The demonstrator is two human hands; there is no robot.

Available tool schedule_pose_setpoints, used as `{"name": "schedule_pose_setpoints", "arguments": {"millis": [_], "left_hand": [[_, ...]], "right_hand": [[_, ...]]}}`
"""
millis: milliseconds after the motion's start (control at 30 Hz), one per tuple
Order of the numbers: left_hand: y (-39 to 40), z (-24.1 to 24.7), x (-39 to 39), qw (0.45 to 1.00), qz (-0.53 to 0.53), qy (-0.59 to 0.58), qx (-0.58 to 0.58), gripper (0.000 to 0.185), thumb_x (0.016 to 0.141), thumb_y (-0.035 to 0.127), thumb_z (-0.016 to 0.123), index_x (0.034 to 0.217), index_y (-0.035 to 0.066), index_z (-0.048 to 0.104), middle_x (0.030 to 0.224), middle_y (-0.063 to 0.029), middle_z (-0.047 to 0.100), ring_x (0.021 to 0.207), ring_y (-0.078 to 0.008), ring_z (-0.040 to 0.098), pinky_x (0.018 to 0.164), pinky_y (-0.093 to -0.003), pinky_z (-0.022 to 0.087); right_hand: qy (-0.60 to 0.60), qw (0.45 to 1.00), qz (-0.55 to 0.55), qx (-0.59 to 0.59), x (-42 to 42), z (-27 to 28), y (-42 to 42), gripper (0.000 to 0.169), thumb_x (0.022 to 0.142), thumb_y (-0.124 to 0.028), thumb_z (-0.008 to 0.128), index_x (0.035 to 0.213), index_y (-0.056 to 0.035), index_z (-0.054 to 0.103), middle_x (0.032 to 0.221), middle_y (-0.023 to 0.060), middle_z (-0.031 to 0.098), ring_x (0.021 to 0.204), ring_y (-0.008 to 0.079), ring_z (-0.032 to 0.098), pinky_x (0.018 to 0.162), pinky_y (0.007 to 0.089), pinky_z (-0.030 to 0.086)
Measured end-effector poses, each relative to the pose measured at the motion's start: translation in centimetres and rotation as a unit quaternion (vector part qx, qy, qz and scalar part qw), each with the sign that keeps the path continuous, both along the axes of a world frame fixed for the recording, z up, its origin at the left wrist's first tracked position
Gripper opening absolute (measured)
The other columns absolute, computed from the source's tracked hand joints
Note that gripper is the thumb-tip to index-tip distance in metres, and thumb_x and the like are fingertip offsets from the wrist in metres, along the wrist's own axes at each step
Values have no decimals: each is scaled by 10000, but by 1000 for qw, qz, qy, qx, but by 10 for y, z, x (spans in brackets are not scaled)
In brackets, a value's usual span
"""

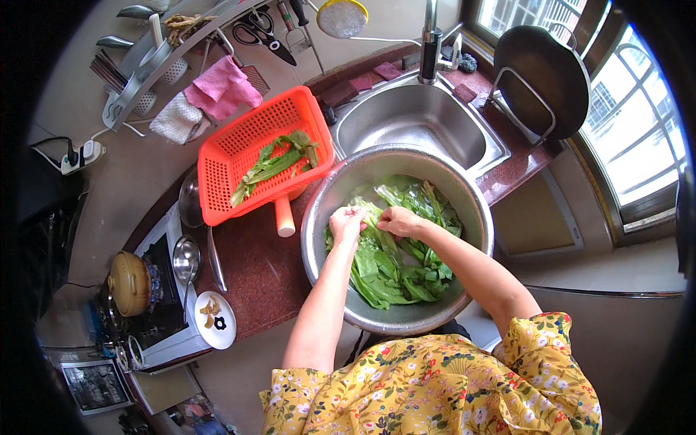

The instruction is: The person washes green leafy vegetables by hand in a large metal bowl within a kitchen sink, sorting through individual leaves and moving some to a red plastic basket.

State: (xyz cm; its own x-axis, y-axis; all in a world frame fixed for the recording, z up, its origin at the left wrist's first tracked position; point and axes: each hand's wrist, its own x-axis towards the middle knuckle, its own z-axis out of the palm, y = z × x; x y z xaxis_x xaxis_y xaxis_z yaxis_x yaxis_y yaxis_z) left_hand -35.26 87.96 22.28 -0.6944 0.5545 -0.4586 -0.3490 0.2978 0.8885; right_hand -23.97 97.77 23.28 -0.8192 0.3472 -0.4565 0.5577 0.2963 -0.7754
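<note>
A large stainless-steel basin [397,324] stands before me, holding water and long green lettuce-like leaves [380,272]. My left hand [348,222] pinches the pale stem end of a leafy bunch [372,212] over the basin. On the same bunch, from the other side, close the fingers of my right hand [401,222]; its fingertips are partly hidden. More leaves [429,201] float along the basin's far right side. Left of the basin, a red-orange plastic basket [217,185] contains a few limp leaves [277,163].
A stainless-steel sink [413,119] with a tap [429,54] lies behind the basin. An orange-handled knife [284,215] pokes out below the basket. At left are a white plate [223,334] with ginger-like pieces, a ladle [186,255] and a clay pot [129,283]. A wok [538,81] leans at right.
</note>
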Motion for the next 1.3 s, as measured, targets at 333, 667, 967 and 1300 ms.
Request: {"name": "schedule_pose_setpoints", "arguments": {"millis": [333, 667, 967, 1300], "left_hand": [[1, -2, -1, 999, 23, -22, 27, 241, 725, 70, 624, 916, 41, 479, 772, -24, 549, 609, -95, 520, 516, -219, 460], [2, 20, 6, 994, -2, 84, 69, 299, 719, 52, 599, 970, 32, 438, 784, -41, 541, 631, -92, 521, 524, -203, 452], [6, 100, 5, 941, -68, 299, 142, 221, 709, 42, 592, 900, 22, 483, 711, -44, 564, 611, -93, 539, 559, -222, 448], [2, 161, -2, 938, -118, 235, 228, 202, 736, 15, 562, 915, 26, 468, 780, -20, 544, 678, -66, 526, 624, -209, 441]], "right_hand": [[-43, 998, 27, -31, 19, 13, -1, 195, 689, -161, 574, 694, 30, 534, 584, 97, 556, 562, 179, 570, 536, 331, 438], [122, 942, -19, 312, 18, 42, -25, 369, 686, -346, 621, 752, -15, 472, 682, 155, 549, 683, 298, 553, 614, 373, 431], [224, 954, -43, 195, 19, 86, -12, 173, 670, -138, 588, 748, 9, 543, 681, 150, 571, 660, 288, 565, 607, 354, 449], [285, 942, -82, -155, 30, 116, 16, 138, 783, -169, 577, 770, -40, 532, 643, -36, 494, 584, 44, 447, 540, 192, 383]]}}
